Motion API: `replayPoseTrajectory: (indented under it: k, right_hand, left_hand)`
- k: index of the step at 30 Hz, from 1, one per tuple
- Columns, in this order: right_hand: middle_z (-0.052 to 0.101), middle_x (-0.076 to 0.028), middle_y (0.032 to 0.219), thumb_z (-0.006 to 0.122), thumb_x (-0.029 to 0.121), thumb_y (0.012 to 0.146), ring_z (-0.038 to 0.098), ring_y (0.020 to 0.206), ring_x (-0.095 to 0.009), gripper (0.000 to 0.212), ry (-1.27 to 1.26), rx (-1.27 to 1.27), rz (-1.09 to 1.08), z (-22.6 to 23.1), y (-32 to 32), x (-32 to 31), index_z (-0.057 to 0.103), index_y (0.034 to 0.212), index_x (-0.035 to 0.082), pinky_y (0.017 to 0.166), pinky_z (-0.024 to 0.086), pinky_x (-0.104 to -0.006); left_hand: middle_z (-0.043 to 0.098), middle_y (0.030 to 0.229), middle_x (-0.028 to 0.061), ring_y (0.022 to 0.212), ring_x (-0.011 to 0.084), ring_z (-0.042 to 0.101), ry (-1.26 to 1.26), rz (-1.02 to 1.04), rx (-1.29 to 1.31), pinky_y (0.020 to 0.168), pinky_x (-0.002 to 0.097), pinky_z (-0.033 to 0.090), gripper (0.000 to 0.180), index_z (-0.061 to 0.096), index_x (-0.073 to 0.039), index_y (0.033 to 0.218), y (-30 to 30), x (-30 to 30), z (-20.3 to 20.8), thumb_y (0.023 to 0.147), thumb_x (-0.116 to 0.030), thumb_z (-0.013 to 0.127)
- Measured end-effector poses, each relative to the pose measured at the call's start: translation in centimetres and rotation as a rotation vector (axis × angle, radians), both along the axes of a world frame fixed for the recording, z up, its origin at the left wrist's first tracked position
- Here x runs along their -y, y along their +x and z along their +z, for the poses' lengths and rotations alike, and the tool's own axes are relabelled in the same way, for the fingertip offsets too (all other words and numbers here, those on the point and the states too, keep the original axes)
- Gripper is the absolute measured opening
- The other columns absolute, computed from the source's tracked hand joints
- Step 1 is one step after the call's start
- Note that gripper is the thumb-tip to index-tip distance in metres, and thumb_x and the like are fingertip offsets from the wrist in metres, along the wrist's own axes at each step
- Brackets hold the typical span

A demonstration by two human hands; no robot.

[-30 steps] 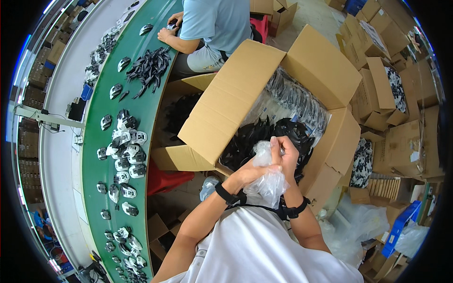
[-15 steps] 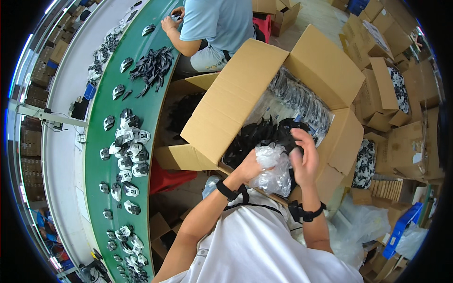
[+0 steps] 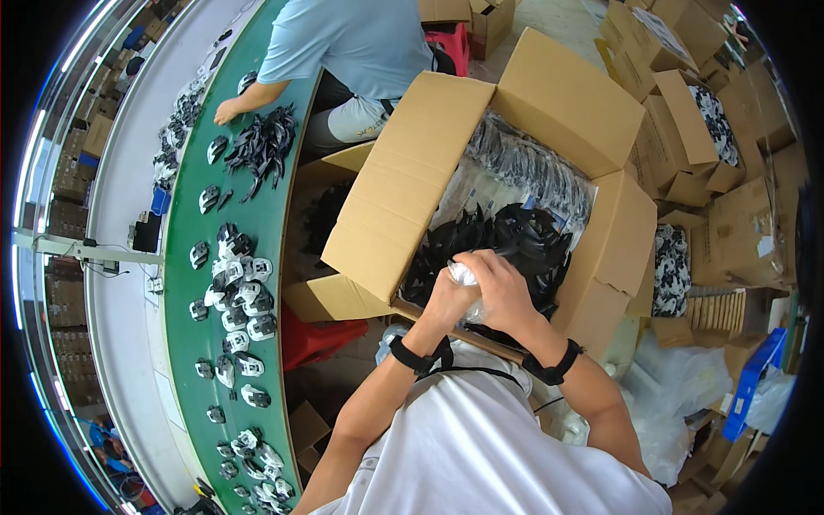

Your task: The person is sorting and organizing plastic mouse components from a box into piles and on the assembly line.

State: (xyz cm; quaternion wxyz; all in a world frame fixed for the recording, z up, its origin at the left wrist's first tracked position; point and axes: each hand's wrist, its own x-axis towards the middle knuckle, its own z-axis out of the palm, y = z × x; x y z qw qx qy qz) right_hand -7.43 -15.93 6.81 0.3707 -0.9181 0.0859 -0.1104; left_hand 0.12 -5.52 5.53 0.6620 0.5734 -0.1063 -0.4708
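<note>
A crumpled clear plastic bag (image 3: 464, 275) is squeezed between my two hands, over the near side of a large open cardboard box (image 3: 390, 184). My left hand (image 3: 450, 299) grips it from the left, and my right hand (image 3: 500, 290) closes round it from the right. Much of the bag is hidden by my fingers. Beneath and beyond my hands lie loose black curved plastic parts (image 3: 524, 232). Farther back in the box sits a row of clear-wrapped dark parts (image 3: 532, 159).
On the left runs a green work table (image 3: 184, 343) bearing white-and-black moulded parts (image 3: 245, 287) and a black heap (image 3: 260, 148). A co-worker in a light blue shirt (image 3: 356, 43) sits at it. A red stool (image 3: 322, 339) stands under the table edge. More cartons (image 3: 738, 223) fill the right.
My right hand has come down and left onto the bag, which is now bunched much smaller. The co-worker's arm has stretched across the table.
</note>
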Motion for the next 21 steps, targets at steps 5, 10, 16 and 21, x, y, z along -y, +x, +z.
replayPoseTrajectory:
  k: [5, 10, 16, 21]
  right_hand:
    - [0.063, -0.012, 0.104, 0.067, 0.005, 0.068, 0.064, 0.091, -0.030, 0.043, 0.190, 0.236, -0.127, -0.5, 1.2, -1.3, 0.058, 0.110, 0.007, 0.074, 0.052, -0.0345]
    - [0.066, -0.007, 0.096, 0.069, 0.001, 0.072, 0.060, 0.088, -0.010, 0.042, 0.627, 0.225, -0.212, -1.8, 2.4, -2.6, 0.059, 0.113, 0.005, 0.077, 0.048, -0.0259]
    - [0.066, -0.013, 0.096, 0.069, 0.004, 0.072, 0.066, 0.086, -0.022, 0.040, 0.640, 0.189, -0.280, -1.3, 2.4, -3.2, 0.057, 0.110, 0.005, 0.076, 0.049, -0.0299]
    - [0.056, -0.012, 0.104, 0.070, 0.012, 0.071, 0.057, 0.096, -0.035, 0.034, 0.296, 0.155, -0.379, -2.3, 2.2, -3.3, 0.054, 0.101, 0.008, 0.080, 0.045, -0.0436]
  left_hand:
    - [0.058, 0.088, 0.0047, 0.079, 0.0133, 0.058, 0.052, 0.118, -0.002, 0.071, 0.0280, 0.048, 0.038, 0.052, 0.001, 0.110, 0.0, -0.2, 0.0, 0.072, 0.002, 0.052]
    - [0.050, 0.109, 0.0095, 0.098, 0.0154, 0.053, -0.065, 0.302, 0.140, 0.086, 0.0298, 0.045, 0.067, 0.027, 0.000, 0.136, -0.4, 0.3, -0.4, 0.076, -0.003, 0.056]
    - [0.043, 0.122, 0.0121, 0.104, 0.0165, 0.050, -0.167, 0.312, 0.168, 0.088, 0.0319, 0.043, 0.073, 0.026, -0.003, 0.137, -0.3, 0.3, 1.0, 0.078, -0.011, 0.067]
    - [0.047, 0.125, 0.0068, 0.115, 0.0190, 0.048, -0.197, 0.231, -0.346, 0.096, 0.0342, 0.040, 0.076, 0.028, -0.010, 0.142, -1.0, 0.7, 1.6, 0.081, -0.017, 0.072]
